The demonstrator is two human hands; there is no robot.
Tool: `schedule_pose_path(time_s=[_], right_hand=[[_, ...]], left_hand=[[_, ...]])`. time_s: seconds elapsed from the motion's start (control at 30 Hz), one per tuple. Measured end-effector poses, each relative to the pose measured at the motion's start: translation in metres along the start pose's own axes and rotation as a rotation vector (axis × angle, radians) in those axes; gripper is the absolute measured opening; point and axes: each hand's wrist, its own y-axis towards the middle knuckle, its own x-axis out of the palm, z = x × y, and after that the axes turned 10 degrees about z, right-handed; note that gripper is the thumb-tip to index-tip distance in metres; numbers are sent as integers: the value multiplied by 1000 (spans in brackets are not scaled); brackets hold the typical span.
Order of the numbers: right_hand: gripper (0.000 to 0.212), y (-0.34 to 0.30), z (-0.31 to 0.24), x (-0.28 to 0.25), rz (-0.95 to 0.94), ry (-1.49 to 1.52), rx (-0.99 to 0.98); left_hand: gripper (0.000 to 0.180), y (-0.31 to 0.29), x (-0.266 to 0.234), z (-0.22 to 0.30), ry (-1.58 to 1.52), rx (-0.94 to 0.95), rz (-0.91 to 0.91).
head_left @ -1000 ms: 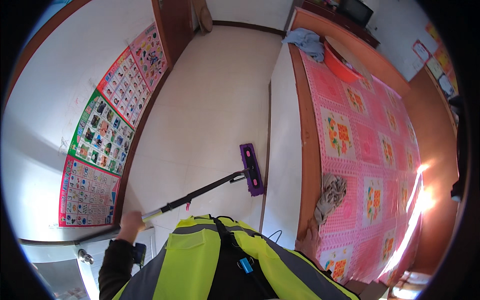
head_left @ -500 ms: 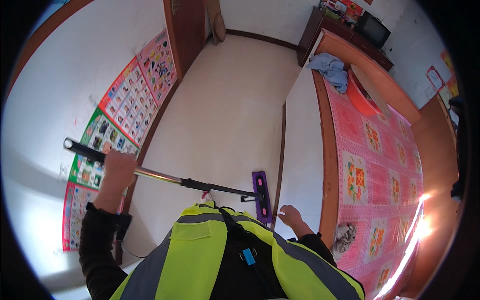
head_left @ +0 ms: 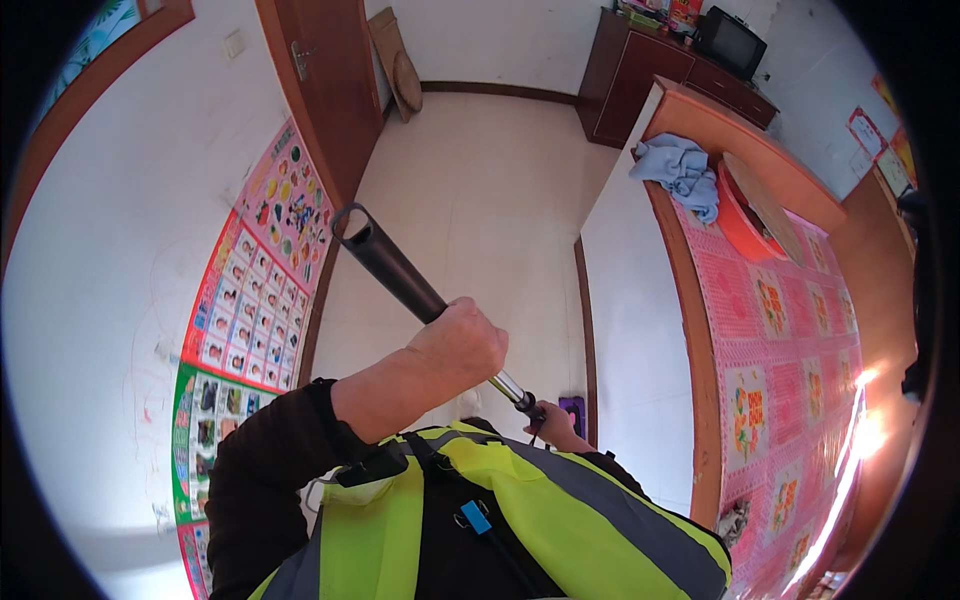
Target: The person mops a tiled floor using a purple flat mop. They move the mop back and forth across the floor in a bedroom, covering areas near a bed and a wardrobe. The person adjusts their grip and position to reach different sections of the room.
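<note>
A flat mop (head_left: 395, 268) with a black grip and a silver pole slants down across my front. My left hand (head_left: 460, 345) is wrapped round it just below the black grip, whose looped end points up and away to the left. Lower on the pole, by the dark joint, my right hand (head_left: 556, 428) closes round it; some of its fingers are hidden. Part of the purple mop head (head_left: 573, 405) shows on the floor past my right hand, close to the base of the white platform. The rest of the head is hidden.
A pink-covered platform (head_left: 745, 345) bears a red basin (head_left: 745, 220) and a blue cloth (head_left: 680, 172) on the right. Posters (head_left: 250, 310) hang on the left wall near a brown door (head_left: 325, 90). Boards (head_left: 395, 70) lean beyond it; a dark cabinet (head_left: 635, 85) stands at the far right.
My left hand has swung right and up with the grip, steepening the pole. My right hand, apart from the mop before, now holds the lower pole. The view has shifted.
</note>
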Motion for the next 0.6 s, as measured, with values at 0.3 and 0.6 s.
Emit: schedule_pose_path(time_s=[0.3,0.6], right_hand=[[39,213,-79,-12,-212,-220,-206],[38,453,-192,-54,-102,-212,-586]], left_hand=[[9,15,116,-205,-95,-103,-108],[9,21,117,-339,241,-212,-248]])
